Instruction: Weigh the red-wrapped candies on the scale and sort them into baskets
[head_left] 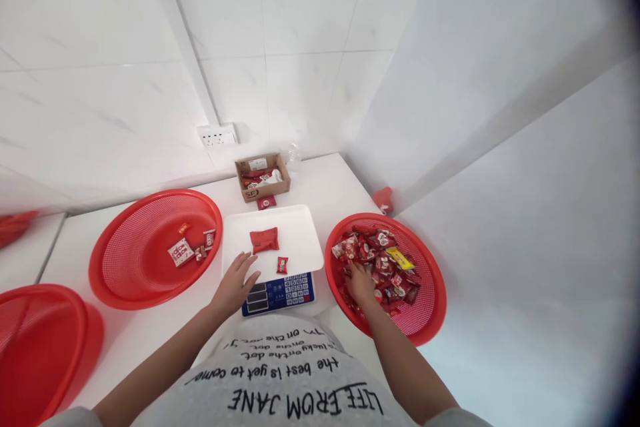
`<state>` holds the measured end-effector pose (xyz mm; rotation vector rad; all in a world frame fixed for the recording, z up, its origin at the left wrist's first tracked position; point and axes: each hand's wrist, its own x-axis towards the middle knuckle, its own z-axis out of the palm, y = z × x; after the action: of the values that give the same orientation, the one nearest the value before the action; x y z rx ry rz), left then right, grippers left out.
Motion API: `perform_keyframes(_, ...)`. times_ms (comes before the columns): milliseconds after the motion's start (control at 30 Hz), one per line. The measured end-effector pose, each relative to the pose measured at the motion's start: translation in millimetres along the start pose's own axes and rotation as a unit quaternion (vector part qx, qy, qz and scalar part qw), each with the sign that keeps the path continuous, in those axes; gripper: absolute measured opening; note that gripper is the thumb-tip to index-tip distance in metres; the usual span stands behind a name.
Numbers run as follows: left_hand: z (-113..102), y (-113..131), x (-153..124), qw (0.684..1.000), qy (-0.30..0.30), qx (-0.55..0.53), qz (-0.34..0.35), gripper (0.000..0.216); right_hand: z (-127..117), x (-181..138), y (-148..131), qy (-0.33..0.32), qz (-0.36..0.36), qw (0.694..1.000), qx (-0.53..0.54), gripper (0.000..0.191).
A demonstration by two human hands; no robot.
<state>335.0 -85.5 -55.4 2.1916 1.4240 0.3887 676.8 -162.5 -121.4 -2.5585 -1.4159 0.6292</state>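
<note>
My left hand [237, 285] has its fingers spread at the front left edge of the white tray [305, 227] of a digital scale. Its fingertips are close to a larger red packet [265, 239] lying on that tray. A small red packet [283, 265] lies nearer the front, above the blue keypad panel [277, 295]. My right hand [361, 285] reaches down into the right red basket [434, 307], among many small wrapped snack packets [383, 263], mostly red. Its fingertips are partly hidden in the pile, so its grip is unclear. One yellow packet [401, 258] stands out there.
Left of the scale, a red basket [125, 247] holds several small packets [181, 252]. Another red basket [83, 347] is at the lower left. Behind the scale, a cardboard box [265, 190] contains red packets, with a dark red packet [267, 203] before it. A wall rises close behind.
</note>
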Motion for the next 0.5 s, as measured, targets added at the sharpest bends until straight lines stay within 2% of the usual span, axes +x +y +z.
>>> perform_keyframes(200, 1.2, 6.2, 0.2, 1.000, -0.008, -0.010, 0.012, 0.038, -4.1, -8.7, -0.2, -0.016, 0.017, 0.999, 0.048, 0.030)
perform_keyframes(367, 0.8, 8.5, -4.9, 1.000, -0.023, -0.014, 0.011, 0.036, -23.0, -15.7, -10.2, 0.024, 0.029, 0.994, 0.107, 0.034)
perform_keyframes(433, 1.1, 8.1, -7.2, 1.000, -0.024, -0.016, 0.011, 0.036, -35.7, -18.1, -24.1, 0.050, 0.037, 0.984, 0.167, 0.033)
perform_keyframes(500, 2.3, 7.1, -9.2, 1.000, -0.023, -0.018, 0.012, 0.036, -47.5, -21.9, -46.1, 0.065, 0.043, 0.953, 0.292, 0.031)
